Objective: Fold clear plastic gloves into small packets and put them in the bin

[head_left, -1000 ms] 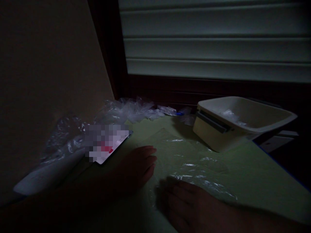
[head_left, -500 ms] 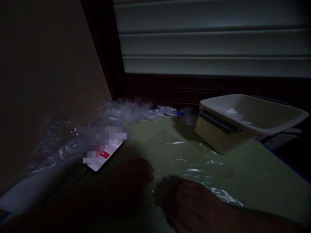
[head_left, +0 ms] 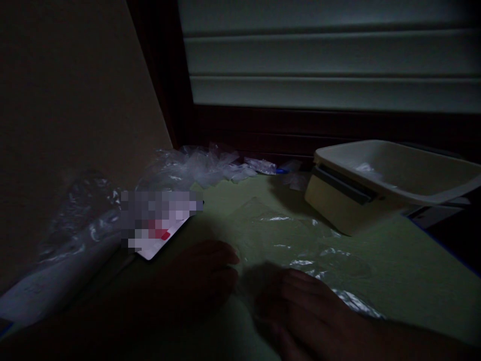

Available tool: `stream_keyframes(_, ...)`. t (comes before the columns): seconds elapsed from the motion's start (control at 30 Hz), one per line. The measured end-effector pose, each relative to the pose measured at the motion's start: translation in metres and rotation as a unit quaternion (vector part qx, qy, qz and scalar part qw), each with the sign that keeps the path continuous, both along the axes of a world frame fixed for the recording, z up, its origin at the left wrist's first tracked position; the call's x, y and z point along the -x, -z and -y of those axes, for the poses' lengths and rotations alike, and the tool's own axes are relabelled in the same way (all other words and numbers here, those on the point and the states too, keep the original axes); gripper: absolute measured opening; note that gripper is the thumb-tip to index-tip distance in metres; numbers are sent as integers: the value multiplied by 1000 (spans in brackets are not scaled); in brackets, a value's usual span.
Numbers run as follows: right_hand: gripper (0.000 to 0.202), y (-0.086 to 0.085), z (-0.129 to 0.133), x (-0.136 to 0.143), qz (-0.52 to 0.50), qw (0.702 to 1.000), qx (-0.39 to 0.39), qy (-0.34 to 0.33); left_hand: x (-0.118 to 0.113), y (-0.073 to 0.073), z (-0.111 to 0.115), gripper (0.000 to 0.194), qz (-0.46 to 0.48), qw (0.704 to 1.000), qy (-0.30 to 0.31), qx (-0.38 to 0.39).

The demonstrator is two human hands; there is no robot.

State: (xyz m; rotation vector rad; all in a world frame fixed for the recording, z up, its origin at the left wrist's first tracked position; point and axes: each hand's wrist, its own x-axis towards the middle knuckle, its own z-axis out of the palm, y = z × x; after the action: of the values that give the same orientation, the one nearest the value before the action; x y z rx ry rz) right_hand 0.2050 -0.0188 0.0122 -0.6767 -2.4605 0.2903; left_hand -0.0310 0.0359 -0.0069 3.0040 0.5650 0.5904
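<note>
A clear plastic sheet or bag (head_left: 296,245) lies flat on the green surface (head_left: 406,260), with bright glints along its folds. My left hand (head_left: 206,271) is at its left edge, the fingers closed and bent toward the plastic; whatever is between them is too dark to make out. Across a small gap, my right hand (head_left: 300,306) rests palm down at the near part of the plastic, its fingers bent and close together. What lies under the right hand is hidden. Left of my left hand is a phone-like flat object (head_left: 150,248) with a red mark, partly pixelated.
At the right stands a cream bin (head_left: 334,210) with a dark handle and some clear plastic inside. Crumpled clear plastic (head_left: 199,165) is heaped along the back and left, beside the wall. A slatted panel (head_left: 323,55) rises behind.
My right hand has shifted slightly up, its fingers now flatter. The left hand has barely moved. The view has tilted a little, so the bin sits slightly farther right and higher.
</note>
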Motion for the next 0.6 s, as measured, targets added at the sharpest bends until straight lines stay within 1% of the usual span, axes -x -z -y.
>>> stream_keyframes(0.07,28,-2,1,-1,-44,999,17,25,1,0,0,24,-11,1000,3,17)
stream_keyframes(0.13,37,-5,3,-1,-84,994,11,66,1,-2,0,26,-28,999,5,24)
stream_keyframes(0.17,39,-8,4,-1,-92,992,5,90,1,-3,0,28,-31,999,9,16)
stream_keyframes(0.23,39,-14,5,0,-78,990,0,122,0,-5,0,31,-27,1000,14,-6)
stream_keyframes(0.33,33,-20,3,0,-6,994,25,105,-1,-6,0,34,-13,999,19,-32)
stream_keyframes(0.4,26,-19,-1,1,41,994,54,84,-1,-7,0,34,-14,999,21,-41)
stream_keyframes(0.47,22,-13,-6,2,67,992,81,70,-2,-7,0,33,-13,999,17,-41)
stream_keyframes(0.6,17,2,-18,5,70,991,109,42,-4,-11,1,37,10,998,16,-54)
